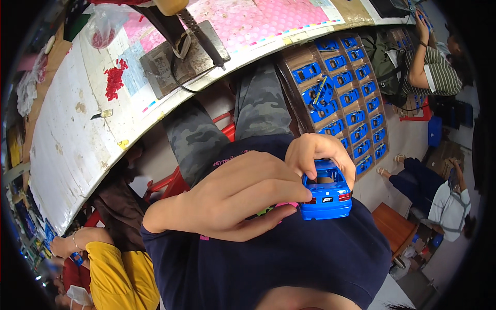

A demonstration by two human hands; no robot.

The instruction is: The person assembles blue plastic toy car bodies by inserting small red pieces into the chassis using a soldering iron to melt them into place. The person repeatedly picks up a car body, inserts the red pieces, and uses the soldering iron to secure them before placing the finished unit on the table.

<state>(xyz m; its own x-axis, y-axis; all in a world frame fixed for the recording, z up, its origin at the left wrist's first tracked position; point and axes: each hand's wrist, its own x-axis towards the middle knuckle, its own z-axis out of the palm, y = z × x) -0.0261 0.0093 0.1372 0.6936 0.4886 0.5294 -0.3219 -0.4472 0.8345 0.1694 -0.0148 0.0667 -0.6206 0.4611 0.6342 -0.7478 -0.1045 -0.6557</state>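
You have a blue toy car (326, 194) close in front of your chest, over your dark shirt (289, 258), with its rear end facing the camera so the red tail lights show. Your left hand (237, 199) is curled around the car's left side, the fingers reaching across toward its rear, and your right hand (318, 152) comes over from above with its fingers closed on the roof and the thumb pressing down by the rear window; both hands are holding the car, neither open. The body looks whole from this side, but you cannot tell from here whether wheels, windows or the underside are fitted, so this piece reads as one still being worked or checked in your grip, not yet put down. Just past your knees in camouflage trousers (258, 103) lies a cardboard tray (297, 59) on the floor holding rows of the same blue cars (356, 116), most slots filled, with a couple lying askew near the middle; that suggests much of the batch is already laid out. Beyond it the tabletop (77, 134) carries a metal press tool (181, 57), a patch of red bits (114, 77) and a pink sheet (258, 20). Other people sit at the far right and lower left.
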